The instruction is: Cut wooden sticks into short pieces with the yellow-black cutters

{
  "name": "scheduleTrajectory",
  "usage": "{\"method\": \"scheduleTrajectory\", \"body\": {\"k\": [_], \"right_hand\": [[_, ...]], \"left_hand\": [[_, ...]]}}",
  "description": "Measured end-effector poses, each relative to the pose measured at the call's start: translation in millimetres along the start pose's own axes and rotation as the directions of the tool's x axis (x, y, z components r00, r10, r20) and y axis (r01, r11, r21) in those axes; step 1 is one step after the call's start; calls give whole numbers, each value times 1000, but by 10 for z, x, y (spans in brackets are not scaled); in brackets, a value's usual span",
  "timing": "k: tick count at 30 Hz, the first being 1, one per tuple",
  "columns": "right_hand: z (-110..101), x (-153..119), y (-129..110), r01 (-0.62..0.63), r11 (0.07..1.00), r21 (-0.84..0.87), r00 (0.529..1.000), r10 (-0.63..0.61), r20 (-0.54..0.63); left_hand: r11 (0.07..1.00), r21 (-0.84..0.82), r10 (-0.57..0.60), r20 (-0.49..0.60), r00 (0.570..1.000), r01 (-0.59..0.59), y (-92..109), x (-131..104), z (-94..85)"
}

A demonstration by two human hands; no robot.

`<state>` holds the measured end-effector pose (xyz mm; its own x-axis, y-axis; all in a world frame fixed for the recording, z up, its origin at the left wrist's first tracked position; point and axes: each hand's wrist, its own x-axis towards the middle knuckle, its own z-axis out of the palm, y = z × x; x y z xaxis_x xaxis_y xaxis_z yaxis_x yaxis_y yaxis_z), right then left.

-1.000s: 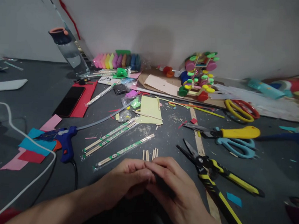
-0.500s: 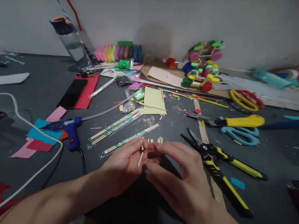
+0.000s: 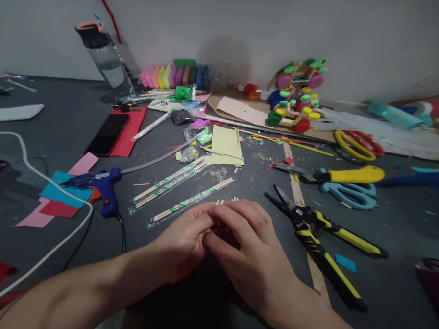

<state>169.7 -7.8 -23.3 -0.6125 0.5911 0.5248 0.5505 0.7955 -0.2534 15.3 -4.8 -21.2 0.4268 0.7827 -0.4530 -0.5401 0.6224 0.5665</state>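
Observation:
Both hands meet at the near middle of the table. My left hand (image 3: 184,243) is cupped with its palm upward, its fingers mostly covered. Over it curls my right hand (image 3: 253,252), fingertips pressed against the left palm and fingers. The short wooden stick piece seen earlier in the left palm is hidden between them. Just beyond the fingers, several short cut stick pieces (image 3: 220,202) stick up into view on the table. A wrapped pair of chopsticks (image 3: 191,202) lies ahead of the left hand. To the right rest open pliers-like cutters (image 3: 304,223) with yellow-black handles.
At left are a blue glue gun (image 3: 107,190), a white cable (image 3: 52,183) and a phone (image 3: 107,134). A water bottle (image 3: 107,63), clay blocks (image 3: 176,77) and wheeled models (image 3: 298,97) stand at the back. Scissors (image 3: 353,144) and a yellow-handled tool (image 3: 357,174) lie right.
My right hand has closed in over my left palm, covering the short stick piece that showed there. The tools on the table stay where they were.

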Motion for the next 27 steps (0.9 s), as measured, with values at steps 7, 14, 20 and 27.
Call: {"method": "scheduleTrajectory", "body": {"k": [7,14,20,27], "right_hand": [[20,19,-22,19,998,59,1000,-20,7],[-87,2,8,-122,968,219,979,153,-131],[-145,-8,29,-505,624,596,781,625,7],[-95,33,7,-565,525,637,741,662,112]], "left_hand": [[996,78,-48,36,998,45,5,-9,36],[999,0,-34,-7,999,34,17,-27,39],[991,118,50,48,998,-55,-25,-20,7],[986,167,19,64,998,-30,-51,-16,-33]]}}
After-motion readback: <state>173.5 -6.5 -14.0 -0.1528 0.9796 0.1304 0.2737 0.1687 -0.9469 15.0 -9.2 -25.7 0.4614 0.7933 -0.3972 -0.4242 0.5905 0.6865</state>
